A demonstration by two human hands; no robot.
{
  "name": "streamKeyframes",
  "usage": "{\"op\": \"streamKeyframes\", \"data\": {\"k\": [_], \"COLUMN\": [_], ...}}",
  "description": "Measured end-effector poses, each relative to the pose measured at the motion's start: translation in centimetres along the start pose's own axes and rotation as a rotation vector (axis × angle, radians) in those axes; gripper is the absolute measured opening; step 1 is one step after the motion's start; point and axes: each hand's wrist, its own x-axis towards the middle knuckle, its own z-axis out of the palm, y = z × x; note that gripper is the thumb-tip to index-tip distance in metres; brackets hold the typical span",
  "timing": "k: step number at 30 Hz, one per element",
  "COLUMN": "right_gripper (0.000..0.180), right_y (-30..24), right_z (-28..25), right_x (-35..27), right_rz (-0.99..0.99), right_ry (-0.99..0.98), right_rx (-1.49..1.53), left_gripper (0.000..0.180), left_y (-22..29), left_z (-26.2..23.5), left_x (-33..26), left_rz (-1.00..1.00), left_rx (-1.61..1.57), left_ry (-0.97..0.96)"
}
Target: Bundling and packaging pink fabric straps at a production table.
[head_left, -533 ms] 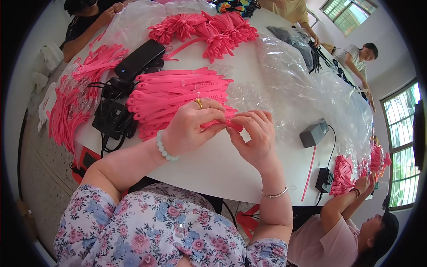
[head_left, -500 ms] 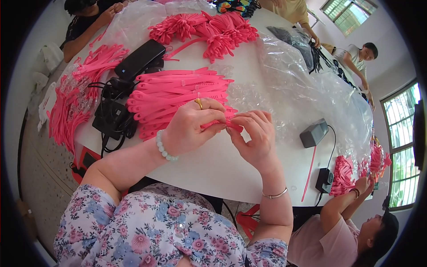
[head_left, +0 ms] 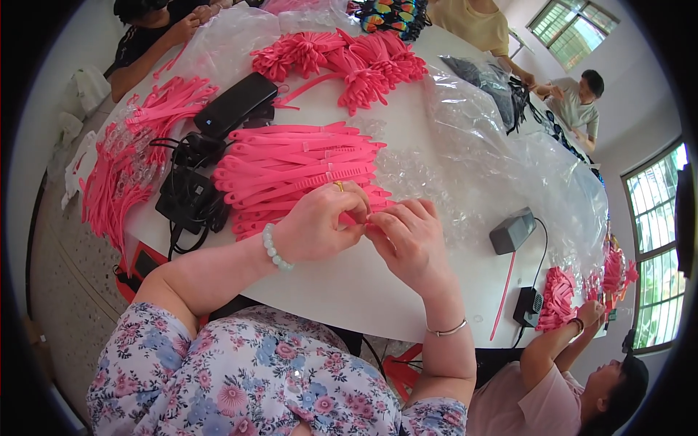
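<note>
The counter is white, smooth and round at the edge. A flat pile of pink straps lies on it, long and thin and bendy like rubber, all lined up side by side. Farther back sits a bunch of the same pink straps tied in bundles, and more hang over the left edge. Crinkly clear plastic bags cover the right part of the counter (shiny and see-through), and one at the back holds dark things too small to tell. A black box and a small grey box with a cord rest on the counter.

The left hand and the right hand meet just in front of the flat pile. Their fingers are pinched shut together on one pink strap, which pokes out between them and touches the pile's near edge. The left wrist wears a pale bead bracelet.
</note>
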Motion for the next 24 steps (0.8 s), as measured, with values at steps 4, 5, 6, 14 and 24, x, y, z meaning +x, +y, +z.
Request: {"op": "streamKeyframes", "data": {"k": [4, 5, 6, 14, 24], "right_gripper": [0.023, 0.024, 0.024, 0.024, 0.022], "right_y": [-0.11, -0.1, -0.16, 0.21, 0.03], "right_z": [-0.29, -0.23, -0.21, 0.08, 0.08], "right_x": [0.3, 0.31, 0.26, -0.19, -0.21], "right_rz": [0.025, 0.026, 0.026, 0.042, 0.084], "right_ry": [0.013, 0.053, 0.094, 0.136, 0.161], "right_rx": [-0.025, -0.029, -0.032, 0.016, 0.136], "left_gripper": [0.014, 0.015, 0.016, 0.015, 0.012], "left_y": [0.63, 0.58, 0.59, 1.04, 1.06], "left_z": [0.42, 0.55, 0.69, 0.64, 0.48], "left_x": [-0.07, 0.01, -0.01, -0.34, -0.47], "left_rz": [0.04, 0.094, 0.147, 0.022, -0.03], "left_rx": [0.126, 0.152, 0.177, 0.019, -0.082], "left_ry": [0.073, 0.125, 0.178, 0.157, 0.194]}}
